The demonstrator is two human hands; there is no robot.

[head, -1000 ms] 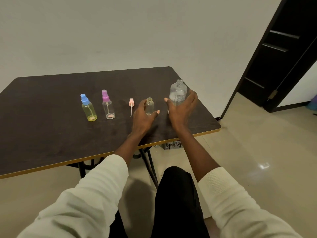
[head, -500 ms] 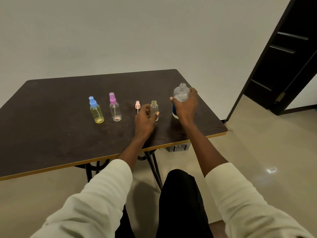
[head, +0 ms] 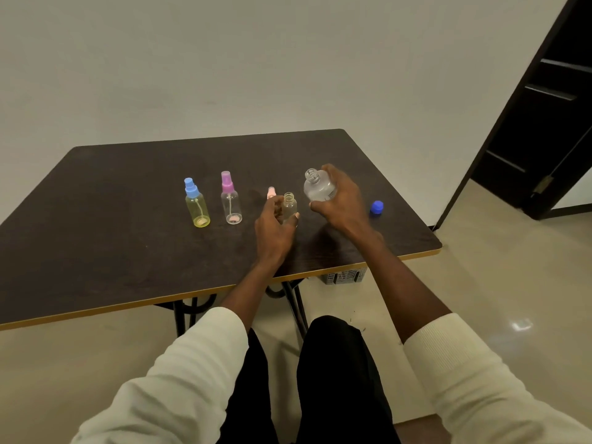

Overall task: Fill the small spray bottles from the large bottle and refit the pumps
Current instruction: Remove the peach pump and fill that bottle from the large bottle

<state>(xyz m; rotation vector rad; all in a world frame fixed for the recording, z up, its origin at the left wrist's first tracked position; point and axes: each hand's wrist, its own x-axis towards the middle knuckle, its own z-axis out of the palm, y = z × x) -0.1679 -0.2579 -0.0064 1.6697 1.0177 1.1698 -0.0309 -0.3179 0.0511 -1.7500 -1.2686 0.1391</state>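
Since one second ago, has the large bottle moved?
Yes. The right hand has lifted the large bottle off the table and tilted it toward the open small bottle.

dark table (head: 128, 251), spray bottles (head: 197, 203), blue cap (head: 376, 207)

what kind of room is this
Probably a plain room in a home or small office: a bare white wall, a dark folding table on a glossy tiled floor, and a dark wooden door standing open.
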